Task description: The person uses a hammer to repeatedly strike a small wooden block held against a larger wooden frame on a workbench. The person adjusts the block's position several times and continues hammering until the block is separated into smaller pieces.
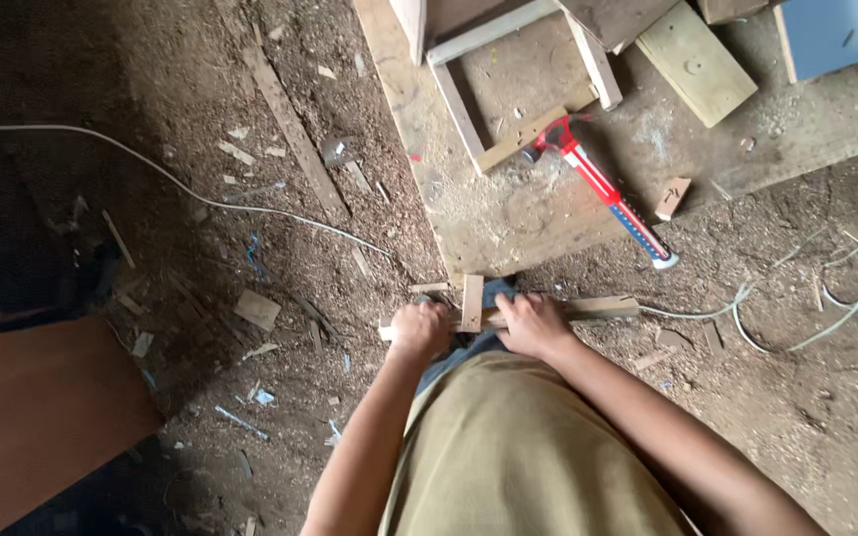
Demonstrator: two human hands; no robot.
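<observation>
Your left hand (419,330) and right hand (533,324) each close their grip on the long wooden strip (603,307) lying low over the sawdust floor (250,397), just before your knees. It looks light, stiff, probably splintery; hold beside the short cross piece (472,302).

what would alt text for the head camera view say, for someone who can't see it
Seen from above, a person's left hand and right hand grip a long wooden strip crossed by a short wooden piece, low over a sawdust-covered floor. Beyond lie a red-handled hammer, a wooden frame on a board, and white cables.
</observation>
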